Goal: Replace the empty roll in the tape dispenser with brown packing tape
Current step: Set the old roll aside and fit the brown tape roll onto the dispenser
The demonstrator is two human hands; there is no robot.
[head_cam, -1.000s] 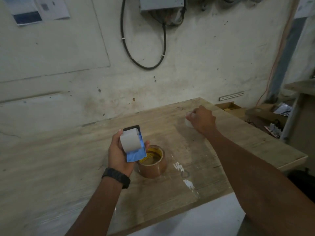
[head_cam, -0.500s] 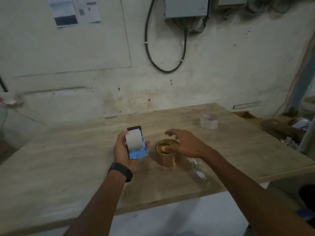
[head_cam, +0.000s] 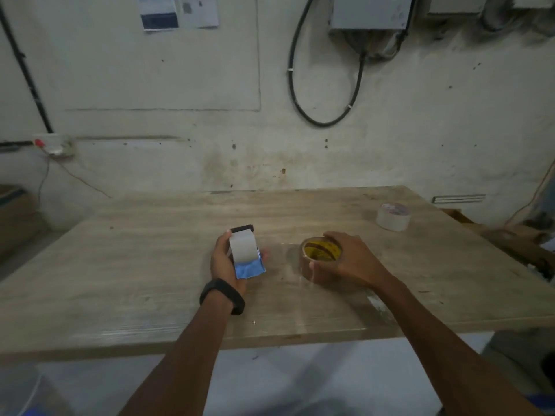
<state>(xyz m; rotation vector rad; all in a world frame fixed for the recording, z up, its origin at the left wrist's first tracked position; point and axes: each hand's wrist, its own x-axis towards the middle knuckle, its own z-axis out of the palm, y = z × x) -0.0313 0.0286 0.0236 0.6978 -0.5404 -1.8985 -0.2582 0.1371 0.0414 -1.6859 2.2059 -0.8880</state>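
My left hand (head_cam: 223,259) holds the tape dispenser (head_cam: 244,253) upright above the wooden table (head_cam: 150,265); the dispenser has a grey curved body, a black top end and a blue lower part. To its right the brown packing tape roll (head_cam: 319,261) lies flat on the table, yellow print showing inside its core. My right hand (head_cam: 345,259) is wrapped around that roll, thumb at the front and fingers over the far rim. The empty pale roll (head_cam: 393,217) lies apart at the far right of the table.
The table's front edge (head_cam: 270,340) runs across the lower view, with the floor below it. Behind stands a stained wall with a black cable loop (head_cam: 324,94) and a metal box (head_cam: 371,13). Cardboard and clutter (head_cam: 516,241) lie past the table's right side.
My right hand left the pale roll at the far right, came back over the table and closed around the brown tape roll. The left hand kept holding the dispenser.
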